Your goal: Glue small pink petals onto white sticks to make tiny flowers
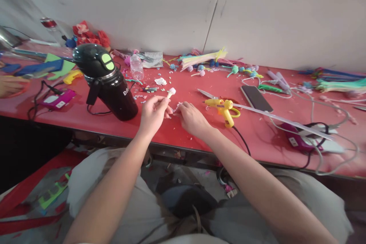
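Observation:
My left hand [156, 112] pinches a small pale pink-and-white piece on a short, light stem [170, 92], its knobbed end pointing up and away. My right hand [192, 118] is close beside it, low over the red table [171, 135], with thumb and fingers drawn together. Tiny pale pink bits [179, 105] lie around its fingertips; what those fingers hold, if anything, is hidden. Right of this hand a yellow hot glue gun [221, 106] rests with a long glue stick [286, 122] sticking out of its back. Scissors [207, 94] lie partly beneath the gun.
A black flask [117, 95] stands left of my hands. Beyond are a clear bottle [136, 67], a crumpled white scrap [160, 81] and pipe cleaners [200, 60]. A phone [256, 98], cables and a purple power strip [299, 137] lie right. Another person's hand [11, 85] shows far left.

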A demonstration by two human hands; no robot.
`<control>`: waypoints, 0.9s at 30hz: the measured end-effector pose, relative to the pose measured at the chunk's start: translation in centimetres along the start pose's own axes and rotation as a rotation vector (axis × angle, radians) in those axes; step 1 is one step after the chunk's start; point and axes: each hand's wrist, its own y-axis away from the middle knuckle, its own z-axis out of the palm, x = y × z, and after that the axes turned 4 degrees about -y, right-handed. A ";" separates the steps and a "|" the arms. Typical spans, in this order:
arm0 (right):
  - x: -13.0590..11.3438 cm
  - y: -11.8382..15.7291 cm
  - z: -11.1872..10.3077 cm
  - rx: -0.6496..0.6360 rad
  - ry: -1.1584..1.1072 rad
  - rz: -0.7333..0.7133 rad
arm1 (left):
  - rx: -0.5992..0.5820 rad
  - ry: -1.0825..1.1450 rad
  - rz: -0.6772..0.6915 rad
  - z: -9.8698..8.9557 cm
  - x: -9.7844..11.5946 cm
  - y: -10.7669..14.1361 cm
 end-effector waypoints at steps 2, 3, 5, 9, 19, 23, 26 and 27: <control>0.8 1.7 -0.9 0.051 -0.087 0.010 | -0.058 0.010 -0.022 1.1 -0.4 0.9; 1.2 2.7 -1.3 0.075 -0.149 0.027 | -0.104 0.020 -0.045 1.7 -0.5 1.4; 2.0 4.6 -2.3 0.107 -0.267 0.061 | -0.205 0.053 -0.096 3.0 -0.7 2.7; 3.0 7.7 -3.8 0.149 -0.368 0.093 | -0.338 0.075 -0.117 4.8 -0.2 4.3; 2.7 8.7 -4.8 0.208 -0.491 0.091 | -0.450 0.045 -0.100 6.1 0.7 4.1; 3.0 9.3 -5.9 0.248 -0.467 0.120 | -0.398 0.030 -0.081 6.1 0.7 3.9; 3.2 9.9 -6.7 0.223 -0.471 0.172 | -0.334 0.012 -0.084 5.8 0.8 3.4; 3.1 10.1 -6.8 0.200 -0.490 0.191 | -0.318 0.009 -0.078 5.7 0.8 3.2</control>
